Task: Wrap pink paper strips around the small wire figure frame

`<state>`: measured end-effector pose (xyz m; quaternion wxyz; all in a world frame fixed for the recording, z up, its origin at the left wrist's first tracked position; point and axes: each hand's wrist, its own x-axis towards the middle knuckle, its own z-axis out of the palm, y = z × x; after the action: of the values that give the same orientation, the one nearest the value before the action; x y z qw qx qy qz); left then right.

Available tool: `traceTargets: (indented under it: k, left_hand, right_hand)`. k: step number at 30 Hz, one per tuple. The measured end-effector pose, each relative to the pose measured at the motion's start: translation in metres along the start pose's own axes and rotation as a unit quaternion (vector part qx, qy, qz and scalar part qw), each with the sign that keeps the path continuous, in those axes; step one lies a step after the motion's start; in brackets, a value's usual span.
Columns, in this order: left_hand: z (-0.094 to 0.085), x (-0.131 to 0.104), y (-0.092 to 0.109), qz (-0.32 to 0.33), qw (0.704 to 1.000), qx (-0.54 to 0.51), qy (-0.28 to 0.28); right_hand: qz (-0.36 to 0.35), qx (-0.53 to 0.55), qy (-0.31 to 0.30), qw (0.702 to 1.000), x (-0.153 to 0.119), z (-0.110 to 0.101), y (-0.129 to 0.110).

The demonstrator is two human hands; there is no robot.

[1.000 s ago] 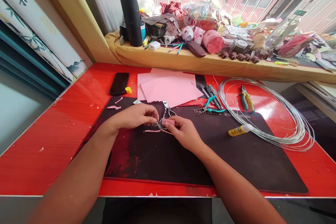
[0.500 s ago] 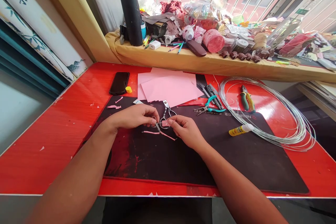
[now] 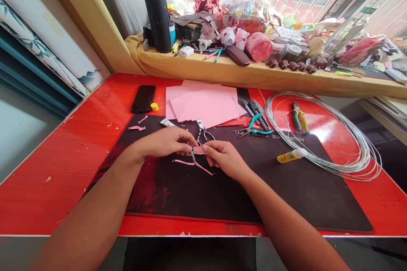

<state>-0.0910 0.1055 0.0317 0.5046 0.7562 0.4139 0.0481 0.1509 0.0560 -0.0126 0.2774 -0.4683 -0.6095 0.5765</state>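
My left hand (image 3: 173,141) pinches a small twisted wire figure (image 3: 193,159) near its loop at the top. Two wire limbs wrapped in pink paper spread from the figure's lower end, above the black mat. A small strip of pink paper (image 3: 199,150) runs between the hands, and my right hand (image 3: 224,156) holds its right end between thumb and fingers. The strip's left end reaches the left fingertips beside the wire. Scissors (image 3: 201,129) lie just behind the hands, their handles partly hidden.
Pink sheets (image 3: 203,103) lie at the back. Teal pliers (image 3: 252,128), a glue stick (image 3: 291,155), a wire coil (image 3: 346,161) and green-yellow pliers (image 3: 299,118) are on the right. A phone (image 3: 143,99) and yellow cap (image 3: 154,106) lie back left. Clutter fills the windowsill.
The pink strip has moved against the wire figure and now spans between both hands' fingertips. The wire figure has shifted and turned slightly. The camera view has moved a little.
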Motion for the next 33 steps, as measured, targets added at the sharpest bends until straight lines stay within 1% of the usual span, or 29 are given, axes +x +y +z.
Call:
traceTargets:
  k: [5, 12, 19, 21, 27, 33]
  left_hand:
    - [0.001, 0.000, 0.000, 0.007, 1.000, 0.013, -0.009]
    - [0.002, -0.001, 0.005, -0.005, 1.000, 0.018, -0.012]
    - [0.003, -0.001, 0.002, -0.015, 0.999, -0.025, -0.015]
    - [0.002, -0.002, 0.001, -0.022, 0.999, -0.042, -0.009]
    - [0.000, -0.002, -0.002, -0.031, 0.997, -0.073, 0.002]
    - [-0.001, 0.000, -0.007, -0.032, 0.996, -0.077, 0.010]
  right_hand:
    - [0.001, -0.011, -0.012, 1.000, -0.001, -0.001, 0.001]
    - [0.000, -0.022, -0.016, 1.000, -0.001, -0.001, -0.002]
    - [0.017, 0.041, -0.026, 0.999, -0.001, -0.001, -0.005]
    - [0.010, 0.038, -0.021, 0.999, -0.001, -0.002, -0.005]
    - [-0.015, -0.016, 0.017, 1.000, -0.002, -0.002, -0.004]
    - [-0.027, -0.039, 0.033, 0.998, -0.003, -0.002, -0.004]
